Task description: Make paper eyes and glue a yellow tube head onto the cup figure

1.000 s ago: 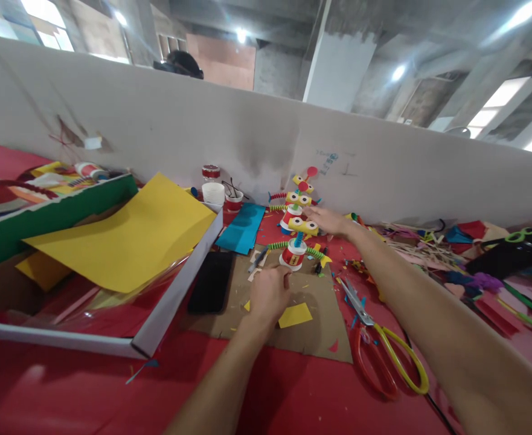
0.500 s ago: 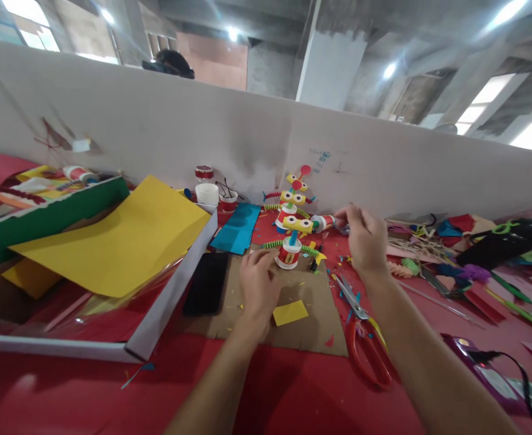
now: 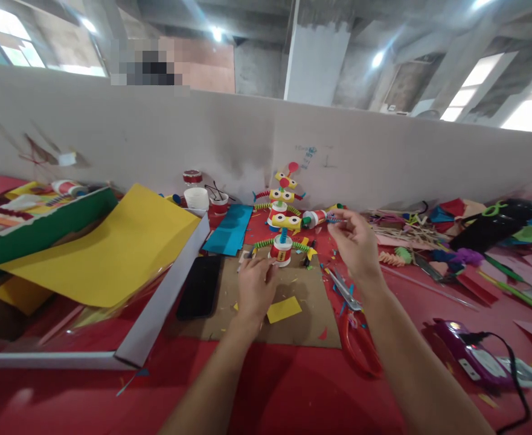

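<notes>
A paper-cup figure [image 3: 281,251] stands upright on the brown cardboard [image 3: 302,329], with a yellow eye strip on a blue coiled neck and green coiled arms. My left hand [image 3: 257,287] is beside its base, fingers loosely bent and apart, holding nothing visible. Behind it stand more cup figures [image 3: 277,211] with yellow eye strips and red discs. Another cup figure [image 3: 314,219] lies on its side to the right. My right hand [image 3: 356,244] pinches at the blue coil on that one's near end; the fingertips partly hide the coil. A yellow paper rectangle [image 3: 284,310] lies before my left hand.
Red-handled scissors [image 3: 345,290] lie right of the cardboard. A black phone [image 3: 199,287], blue paper [image 3: 230,229] and a white-edged box [image 3: 163,302] with yellow sheets are on the left. Craft scraps, a black bottle [image 3: 483,232] and a purple corded device [image 3: 471,353] are on the right.
The view has shifted slightly. My right hand has lowered, its fingers now at the lying figure's blue coil. My left hand stays beside the front figure, its fingers a little more curled.
</notes>
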A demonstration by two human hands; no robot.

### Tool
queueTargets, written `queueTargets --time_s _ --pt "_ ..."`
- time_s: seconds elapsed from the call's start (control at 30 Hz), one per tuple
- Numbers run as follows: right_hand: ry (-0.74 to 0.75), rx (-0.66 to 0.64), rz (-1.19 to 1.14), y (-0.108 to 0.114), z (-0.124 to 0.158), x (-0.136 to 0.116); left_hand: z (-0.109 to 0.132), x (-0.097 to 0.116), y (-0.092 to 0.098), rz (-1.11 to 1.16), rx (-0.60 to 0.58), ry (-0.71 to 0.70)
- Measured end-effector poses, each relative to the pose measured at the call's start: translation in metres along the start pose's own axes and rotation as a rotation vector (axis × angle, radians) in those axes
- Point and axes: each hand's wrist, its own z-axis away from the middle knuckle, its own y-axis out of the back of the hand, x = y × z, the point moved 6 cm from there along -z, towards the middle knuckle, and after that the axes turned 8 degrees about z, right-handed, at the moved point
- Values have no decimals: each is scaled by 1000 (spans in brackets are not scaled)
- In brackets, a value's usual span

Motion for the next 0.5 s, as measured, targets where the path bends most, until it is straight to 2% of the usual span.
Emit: queueTargets --time_s 0.07,0.17,0.27,0.33,0.5 --pt "2 61 -106 9 5 -15 1 2 -2 18 -2 -13" --pt "-69 75 -135 13 38 -19 4 4 2 132 34 11" --pt "-157 -85 -65 -2 74 2 5 5 3 202 17 18" --pt "-191 -143 -12 -11 88 20 6 5 -1 177 -15 13" --pt "-262 -142 16 -15 94 42 7 -1 -12 46 -57 15"
